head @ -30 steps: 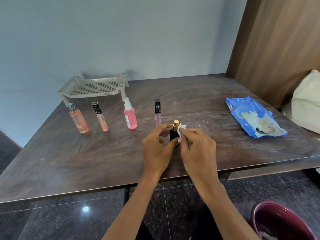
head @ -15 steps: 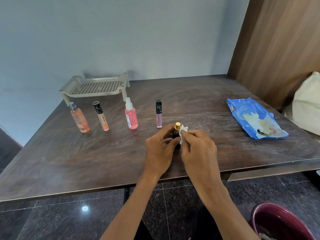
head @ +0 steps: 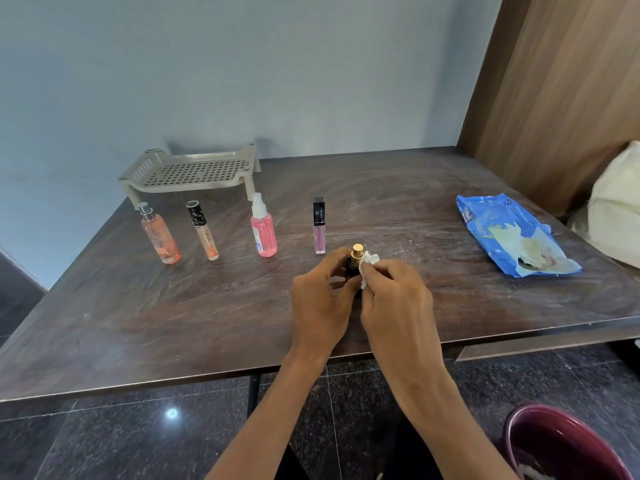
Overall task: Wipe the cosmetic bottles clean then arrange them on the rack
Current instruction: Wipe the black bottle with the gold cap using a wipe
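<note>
Left hand (head: 320, 299) clamps a small dark bottle with gold cap (head: 356, 255) at frame center, right hand (head: 394, 303) pinches a white wipe (head: 367, 263) against it, hands touching. Across the table (head: 104, 323) left to right: beige rack (head: 194, 171) upper left, orange spray bottle (head: 159, 235), black-capped concealer tube (head: 203, 230) with vertical lettering too small to read, pink spray bottle (head: 263, 227), pink lip gloss (head: 319, 226), all upright in front of rack. Blue wipes pack (head: 512, 233) right, print unreadable; maroon bin (head: 561, 445) lower right.
</note>
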`<act>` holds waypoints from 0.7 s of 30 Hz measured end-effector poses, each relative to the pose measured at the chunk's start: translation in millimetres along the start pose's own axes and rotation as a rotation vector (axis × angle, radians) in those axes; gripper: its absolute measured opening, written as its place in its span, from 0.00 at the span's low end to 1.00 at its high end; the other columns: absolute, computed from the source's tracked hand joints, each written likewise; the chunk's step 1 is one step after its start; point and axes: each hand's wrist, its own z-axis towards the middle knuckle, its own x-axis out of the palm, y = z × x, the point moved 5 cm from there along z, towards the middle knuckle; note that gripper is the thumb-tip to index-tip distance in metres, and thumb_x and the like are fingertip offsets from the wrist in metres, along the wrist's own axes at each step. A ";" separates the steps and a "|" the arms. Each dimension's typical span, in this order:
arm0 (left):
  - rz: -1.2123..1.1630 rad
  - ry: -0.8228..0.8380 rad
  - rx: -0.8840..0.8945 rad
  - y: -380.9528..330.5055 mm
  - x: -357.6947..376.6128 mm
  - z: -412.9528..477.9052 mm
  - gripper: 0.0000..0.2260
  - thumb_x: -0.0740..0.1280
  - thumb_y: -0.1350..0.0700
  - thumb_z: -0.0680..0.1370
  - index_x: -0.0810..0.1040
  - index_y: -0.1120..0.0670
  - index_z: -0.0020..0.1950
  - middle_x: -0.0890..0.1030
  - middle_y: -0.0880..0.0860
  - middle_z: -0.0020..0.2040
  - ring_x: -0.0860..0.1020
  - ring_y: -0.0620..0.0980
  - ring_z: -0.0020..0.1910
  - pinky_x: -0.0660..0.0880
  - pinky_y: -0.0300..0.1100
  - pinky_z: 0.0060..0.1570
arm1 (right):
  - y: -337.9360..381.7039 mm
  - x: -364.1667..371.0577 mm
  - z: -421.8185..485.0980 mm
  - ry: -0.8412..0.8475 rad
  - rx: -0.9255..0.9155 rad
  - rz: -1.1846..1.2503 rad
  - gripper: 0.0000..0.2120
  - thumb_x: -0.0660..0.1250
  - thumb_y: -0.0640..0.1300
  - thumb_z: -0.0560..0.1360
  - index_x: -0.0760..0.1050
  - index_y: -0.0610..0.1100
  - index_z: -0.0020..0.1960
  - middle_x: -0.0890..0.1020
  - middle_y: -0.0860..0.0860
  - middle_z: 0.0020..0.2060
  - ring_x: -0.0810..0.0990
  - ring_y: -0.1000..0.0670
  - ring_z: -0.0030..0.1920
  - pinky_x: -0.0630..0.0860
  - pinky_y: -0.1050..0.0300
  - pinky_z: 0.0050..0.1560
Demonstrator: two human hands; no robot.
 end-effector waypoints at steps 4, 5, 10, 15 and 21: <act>-0.025 0.001 -0.010 1.5 0.6 0.3 0.19 0.76 0.60 0.74 0.81 0.49 0.64 0.83 0.39 0.55 0.83 0.37 0.50 0.79 0.30 0.51 | -1.5 3.5 10.8 0.042 0.000 -0.048 0.07 0.69 0.32 0.73 0.82 0.35 0.50 0.81 0.42 0.42 0.79 0.44 0.42 0.72 0.58 0.38; -0.027 -0.001 -0.008 0.7 0.6 0.4 0.19 0.76 0.60 0.74 0.81 0.49 0.64 0.82 0.37 0.54 0.83 0.36 0.50 0.77 0.28 0.51 | -2.9 4.4 14.1 0.047 0.001 -0.056 0.07 0.69 0.32 0.73 0.82 0.35 0.50 0.81 0.43 0.42 0.80 0.45 0.42 0.72 0.59 0.37; -0.042 0.004 -0.003 1.3 0.9 0.0 0.18 0.76 0.60 0.74 0.81 0.49 0.63 0.81 0.36 0.54 0.81 0.33 0.50 0.77 0.29 0.52 | -3.8 2.2 9.7 0.039 -0.012 -0.041 0.07 0.70 0.31 0.73 0.82 0.35 0.50 0.81 0.44 0.40 0.79 0.47 0.40 0.71 0.62 0.35; -0.071 0.018 -0.029 0.8 0.3 0.8 0.20 0.75 0.61 0.75 0.79 0.44 0.63 0.80 0.32 0.53 0.80 0.30 0.49 0.77 0.28 0.50 | -1.4 -0.6 7.4 0.038 -0.034 -0.006 0.07 0.70 0.34 0.74 0.82 0.35 0.51 0.81 0.45 0.41 0.79 0.47 0.40 0.71 0.63 0.36; -0.105 0.012 -0.056 2.7 1.5 -1.1 0.18 0.76 0.58 0.75 0.81 0.47 0.63 0.84 0.39 0.54 0.83 0.37 0.52 0.82 0.41 0.53 | -14.4 -14.4 28.6 0.012 0.107 0.371 0.09 0.66 0.37 0.78 0.83 0.43 0.55 0.85 0.52 0.46 0.82 0.58 0.45 0.78 0.67 0.48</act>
